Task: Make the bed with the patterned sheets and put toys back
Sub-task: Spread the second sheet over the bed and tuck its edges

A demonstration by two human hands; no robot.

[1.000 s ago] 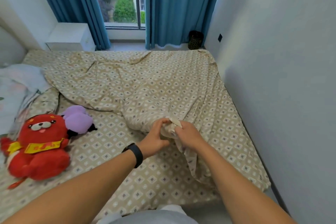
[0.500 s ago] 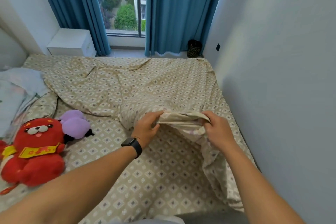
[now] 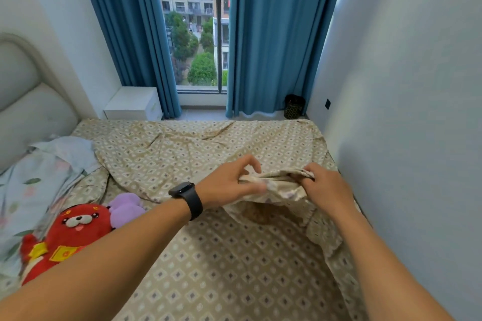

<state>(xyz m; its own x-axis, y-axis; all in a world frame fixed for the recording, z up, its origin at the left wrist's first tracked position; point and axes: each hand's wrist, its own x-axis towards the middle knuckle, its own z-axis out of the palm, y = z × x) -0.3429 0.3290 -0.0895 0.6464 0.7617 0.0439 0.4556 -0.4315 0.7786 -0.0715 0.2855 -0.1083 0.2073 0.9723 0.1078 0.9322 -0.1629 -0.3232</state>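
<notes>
Small bedroom, daylight supplied through a tall window (image 3: pixel 198 34) on the far wall; trees and apartment blocks are seen outside. Window is flanked by teal curtains (image 3: pixel 271 34), drawn partly aside on both sides. Plain pale wall (image 3: pixel 407 112) is set close along the right, with a dark socket (image 3: pixel 327 104) low on it. White bedside cabinet (image 3: pixel 133 103) is placed far left, a black patterned bin (image 3: pixel 294 106) far right. Padded grey headboard (image 3: pixel 28 101) is seen at left.

Your beige diamond-patterned sheet (image 3: pixel 208 154) is rumpled across the bed, its near edge bunched and lifted. The red plush bear (image 3: pixel 67 237) lies at the left, with a purple plush toy (image 3: pixel 127 208) touching it.
</notes>
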